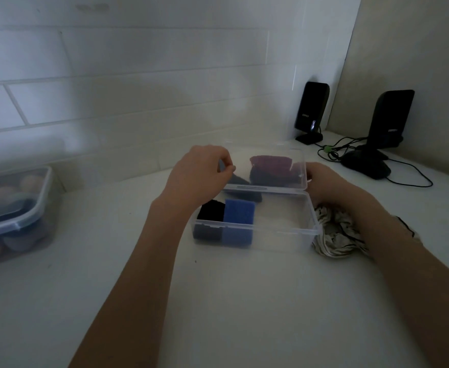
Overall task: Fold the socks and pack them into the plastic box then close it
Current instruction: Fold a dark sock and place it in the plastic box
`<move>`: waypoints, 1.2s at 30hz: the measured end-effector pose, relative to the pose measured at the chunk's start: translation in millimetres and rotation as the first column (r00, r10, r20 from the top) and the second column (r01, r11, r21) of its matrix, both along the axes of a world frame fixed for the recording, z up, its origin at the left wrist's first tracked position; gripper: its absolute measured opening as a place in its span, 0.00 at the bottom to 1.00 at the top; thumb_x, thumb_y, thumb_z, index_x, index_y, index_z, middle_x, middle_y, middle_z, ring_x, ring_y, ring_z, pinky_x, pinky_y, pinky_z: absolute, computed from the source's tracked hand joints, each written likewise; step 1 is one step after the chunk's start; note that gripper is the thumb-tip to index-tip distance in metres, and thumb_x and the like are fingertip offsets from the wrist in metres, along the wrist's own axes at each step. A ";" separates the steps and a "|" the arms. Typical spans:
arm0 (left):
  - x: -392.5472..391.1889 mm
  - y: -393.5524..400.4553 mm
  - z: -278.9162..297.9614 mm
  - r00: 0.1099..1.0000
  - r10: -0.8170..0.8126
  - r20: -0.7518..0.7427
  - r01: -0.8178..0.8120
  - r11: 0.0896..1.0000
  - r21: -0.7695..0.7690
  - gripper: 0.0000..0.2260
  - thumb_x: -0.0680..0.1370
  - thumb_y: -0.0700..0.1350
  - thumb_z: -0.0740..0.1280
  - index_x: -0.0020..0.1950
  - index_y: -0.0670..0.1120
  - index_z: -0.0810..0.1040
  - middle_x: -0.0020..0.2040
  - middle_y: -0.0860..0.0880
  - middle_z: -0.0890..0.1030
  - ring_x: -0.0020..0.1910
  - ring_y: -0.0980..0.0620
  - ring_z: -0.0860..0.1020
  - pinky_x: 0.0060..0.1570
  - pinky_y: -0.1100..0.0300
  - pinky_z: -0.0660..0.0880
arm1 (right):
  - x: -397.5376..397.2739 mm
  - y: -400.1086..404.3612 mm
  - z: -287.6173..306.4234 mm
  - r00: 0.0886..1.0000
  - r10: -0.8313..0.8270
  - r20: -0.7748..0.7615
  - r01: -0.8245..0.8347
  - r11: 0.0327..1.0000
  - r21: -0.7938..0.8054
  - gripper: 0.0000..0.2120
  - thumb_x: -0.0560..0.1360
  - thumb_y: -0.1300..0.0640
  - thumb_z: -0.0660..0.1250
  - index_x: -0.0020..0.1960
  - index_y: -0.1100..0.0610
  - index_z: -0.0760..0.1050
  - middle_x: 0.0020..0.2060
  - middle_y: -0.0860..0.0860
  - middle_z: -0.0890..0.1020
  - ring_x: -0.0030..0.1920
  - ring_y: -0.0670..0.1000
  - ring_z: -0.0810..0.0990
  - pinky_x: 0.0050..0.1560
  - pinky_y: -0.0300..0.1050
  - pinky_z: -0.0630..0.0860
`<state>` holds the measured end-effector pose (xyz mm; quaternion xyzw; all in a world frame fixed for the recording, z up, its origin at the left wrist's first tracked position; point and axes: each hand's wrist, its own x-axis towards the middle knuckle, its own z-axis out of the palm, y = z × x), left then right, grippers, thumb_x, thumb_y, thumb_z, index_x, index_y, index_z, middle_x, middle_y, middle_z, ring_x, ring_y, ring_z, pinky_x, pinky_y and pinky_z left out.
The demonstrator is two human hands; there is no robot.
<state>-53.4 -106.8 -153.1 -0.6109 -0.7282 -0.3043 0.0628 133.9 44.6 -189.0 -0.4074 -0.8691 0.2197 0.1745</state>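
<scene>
A clear plastic box [281,236] stands on the white counter. A folded black sock [210,210] and a folded blue sock [238,211] sit in its left end. Its hinged clear lid [279,155] is tilted up at the back. Seen through the lid are a purple sock [269,162] and dark socks [271,177]. My left hand [198,173] pinches the lid's left side. My right hand [324,179] holds the lid's right edge. A white patterned cloth [336,233] lies bunched to the right of the box, under my right forearm.
A lidded clear container [13,208] with rounded items stands at the left. Two black speakers [311,112] [389,123] with tangled cables [334,151] stand at the back right. A tiled wall [138,88] runs behind the counter.
</scene>
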 end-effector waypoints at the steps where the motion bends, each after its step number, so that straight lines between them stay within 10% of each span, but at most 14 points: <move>1: -0.1 0.3 -0.6 1.000 -0.003 0.002 0.003 1.000 0.000 0.09 0.77 0.47 0.63 0.50 0.45 0.81 0.31 0.59 0.69 0.36 0.55 0.71 0.39 0.62 0.65 | 1.8 -0.2 2.9 0.995 -0.014 -0.094 0.010 0.999 -0.039 0.10 0.71 0.56 0.72 0.53 0.53 0.78 0.48 0.53 0.82 0.48 0.54 0.79 0.49 0.46 0.74; 7: -2.4 1.8 -2.6 1.000 -0.007 -0.006 0.007 1.000 0.011 0.09 0.77 0.47 0.63 0.49 0.45 0.81 0.31 0.59 0.69 0.37 0.54 0.71 0.35 0.63 0.64 | 12.9 2.3 20.4 0.914 -0.119 -0.388 0.027 0.972 -0.235 0.07 0.74 0.47 0.66 0.43 0.48 0.80 0.43 0.51 0.82 0.44 0.49 0.78 0.54 0.49 0.73; 12: -2.5 2.5 -4.3 1.000 -0.018 -0.001 0.018 1.000 -0.003 0.09 0.77 0.48 0.63 0.49 0.46 0.81 0.32 0.60 0.69 0.34 0.56 0.70 0.34 0.64 0.63 | 17.3 12.0 29.4 0.802 -0.318 -0.505 0.144 0.925 -0.353 0.16 0.78 0.46 0.61 0.55 0.57 0.78 0.52 0.57 0.81 0.55 0.55 0.78 0.53 0.46 0.74; 18: -0.2 4.3 -5.1 1.000 -0.024 -0.002 0.024 0.999 -0.025 0.10 0.77 0.48 0.63 0.51 0.46 0.81 0.33 0.56 0.71 0.33 0.58 0.70 0.35 0.65 0.65 | 12.6 7.0 40.4 0.789 -0.253 -0.560 0.325 0.945 0.029 0.23 0.80 0.47 0.57 0.46 0.68 0.75 0.33 0.58 0.78 0.28 0.48 0.74 0.33 0.41 0.72; 23: -0.9 4.3 -5.5 1.000 -0.028 0.015 0.028 0.999 -0.028 0.09 0.77 0.47 0.63 0.50 0.45 0.82 0.30 0.59 0.70 0.30 0.60 0.69 0.31 0.67 0.62 | 9.1 -6.1 59.4 0.804 -0.204 -0.559 0.424 0.855 0.297 0.22 0.78 0.44 0.59 0.46 0.63 0.80 0.35 0.57 0.82 0.31 0.53 0.77 0.36 0.47 0.76; 26: -0.4 4.3 -6.3 0.999 -0.032 0.027 0.033 0.999 -0.034 0.09 0.77 0.47 0.64 0.49 0.45 0.82 0.31 0.59 0.71 0.30 0.59 0.70 0.33 0.65 0.65 | 7.2 -13.6 68.3 0.809 -0.173 -0.562 0.315 0.935 0.166 0.25 0.77 0.45 0.61 0.46 0.69 0.78 0.37 0.67 0.81 0.29 0.56 0.77 0.36 0.52 0.79; 30: -0.6 4.8 -7.4 0.999 -0.023 0.040 0.025 0.998 -0.054 0.09 0.77 0.47 0.63 0.50 0.45 0.81 0.31 0.59 0.72 0.30 0.59 0.71 0.35 0.63 0.67 | 8.8 -25.4 72.3 0.751 -0.211 -0.625 0.143 0.977 -0.157 0.16 0.77 0.49 0.64 0.50 0.62 0.79 0.38 0.58 0.82 0.24 0.41 0.80 0.25 0.34 0.77; 36: 2.4 4.0 -4.7 0.999 -0.007 0.044 0.009 0.999 -0.040 0.08 0.76 0.51 0.64 0.48 0.49 0.81 0.32 0.60 0.73 0.32 0.59 0.73 0.34 0.62 0.71 | 8.4 -28.9 80.9 0.840 -0.145 -0.523 0.083 0.987 -0.139 0.12 0.72 0.51 0.71 0.52 0.57 0.80 0.33 0.50 0.81 0.32 0.44 0.79 0.39 0.37 0.77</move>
